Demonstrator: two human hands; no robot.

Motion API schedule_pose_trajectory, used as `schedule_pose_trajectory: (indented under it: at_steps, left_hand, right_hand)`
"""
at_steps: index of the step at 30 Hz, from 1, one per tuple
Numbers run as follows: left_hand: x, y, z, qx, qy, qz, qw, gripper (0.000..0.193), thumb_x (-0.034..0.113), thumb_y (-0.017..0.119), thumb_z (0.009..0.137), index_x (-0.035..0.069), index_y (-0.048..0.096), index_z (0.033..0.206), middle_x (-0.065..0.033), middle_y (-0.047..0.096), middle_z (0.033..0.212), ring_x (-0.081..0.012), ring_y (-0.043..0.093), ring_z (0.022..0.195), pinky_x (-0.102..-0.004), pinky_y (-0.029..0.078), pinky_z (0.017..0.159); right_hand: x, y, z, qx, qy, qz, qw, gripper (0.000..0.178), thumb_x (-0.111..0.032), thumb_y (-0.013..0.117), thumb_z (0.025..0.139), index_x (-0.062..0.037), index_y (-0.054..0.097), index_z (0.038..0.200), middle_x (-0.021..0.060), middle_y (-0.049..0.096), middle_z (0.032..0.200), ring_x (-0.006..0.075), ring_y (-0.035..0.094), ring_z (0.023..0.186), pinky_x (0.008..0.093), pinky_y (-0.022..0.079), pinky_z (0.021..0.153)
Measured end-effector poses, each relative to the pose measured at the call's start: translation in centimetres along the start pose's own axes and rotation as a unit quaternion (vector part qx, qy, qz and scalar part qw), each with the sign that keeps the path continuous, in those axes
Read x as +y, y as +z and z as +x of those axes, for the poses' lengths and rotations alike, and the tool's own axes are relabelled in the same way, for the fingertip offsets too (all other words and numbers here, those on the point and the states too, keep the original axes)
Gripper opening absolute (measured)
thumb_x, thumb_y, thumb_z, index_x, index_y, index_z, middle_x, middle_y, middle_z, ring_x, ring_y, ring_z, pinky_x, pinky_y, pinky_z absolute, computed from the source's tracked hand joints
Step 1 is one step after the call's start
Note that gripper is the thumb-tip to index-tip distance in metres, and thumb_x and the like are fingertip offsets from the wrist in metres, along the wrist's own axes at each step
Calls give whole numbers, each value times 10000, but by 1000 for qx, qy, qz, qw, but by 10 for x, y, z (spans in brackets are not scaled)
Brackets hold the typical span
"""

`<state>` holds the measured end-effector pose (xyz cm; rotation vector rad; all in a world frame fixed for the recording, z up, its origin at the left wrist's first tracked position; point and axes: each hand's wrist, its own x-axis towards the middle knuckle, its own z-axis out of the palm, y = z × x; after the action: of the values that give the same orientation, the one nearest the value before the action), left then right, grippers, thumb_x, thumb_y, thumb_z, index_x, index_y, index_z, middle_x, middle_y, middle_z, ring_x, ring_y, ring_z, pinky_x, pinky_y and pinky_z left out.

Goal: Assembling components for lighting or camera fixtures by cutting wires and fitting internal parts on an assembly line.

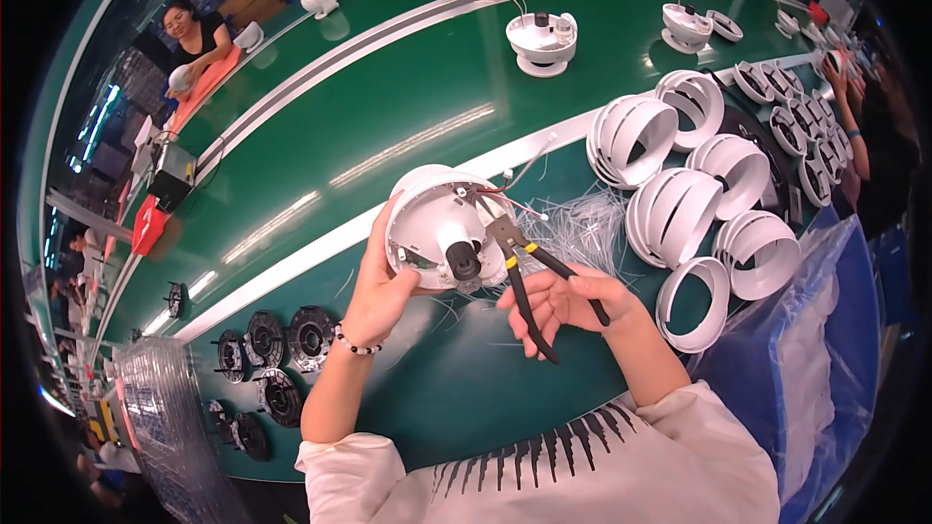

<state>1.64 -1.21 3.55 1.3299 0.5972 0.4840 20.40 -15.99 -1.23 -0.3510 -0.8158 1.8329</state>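
Observation:
My left hand (pixel 379 293) grips the near left rim of a white bowl-shaped housing (pixel 422 223), tilted so its inside faces me. Inside sits a black cylindrical part (pixel 463 258), probably a lens. Thin wires with white connectors (pixel 544 216) stick out at the housing's upper right. In my right hand (pixel 573 303) is a pair of cutting pliers (pixel 505 233) with black and yellow handles. Their jaws reach the housing's right inner edge by the wires; the tips are partly hidden there. The handles are spread, with my fingers curled around and between them.
A heap of thin clear strips (pixel 587 223) lies beside the housing. Several white rings (pixel 670 218) stand at the right, near a blue plastic-lined bin (pixel 748 369). Black round parts (pixel 311 338) lie left. Across a metal rail, white assemblies (pixel 542 44) sit on the green belt; co-workers are nearby.

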Motion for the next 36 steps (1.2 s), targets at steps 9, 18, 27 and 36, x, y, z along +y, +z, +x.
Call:
schedule_pose_trajectory:
  at_steps: [9,18,27,36]
  left_hand:
    - [-1,2,1,-16,55,83,995,777,-102,344,603,138,184,1324,-81,327,1244,-243,395,1111,-360,521,732]
    - [5,8,2,-41,-20,39,998,795,-142,305,603,155,180,1329,-94,261,1295,-269,346,1149,-370,505,768]
    - [7,5,9,-45,-6,43,998,789,-142,316,611,155,184,1329,-96,270,1291,-260,355,1144,-358,507,761]
    - [-12,-4,6,-41,63,96,993,806,-86,350,532,77,214,1309,-102,339,1247,-236,360,1152,-341,372,870]
  right_hand:
    - [-3,-3,0,17,12,-22,1000,704,-416,446,789,144,293,1187,218,527,965,296,595,802,331,516,622]
    - [-7,0,-6,40,20,-80,996,665,-392,458,797,126,311,1188,190,534,956,278,599,797,325,519,610]
    - [-20,2,-5,82,28,-68,994,637,-359,474,791,126,329,1177,186,541,932,276,604,778,313,520,601]
    - [6,5,2,164,35,-95,981,347,-301,496,831,-40,436,1051,20,469,744,106,491,580,257,480,479]
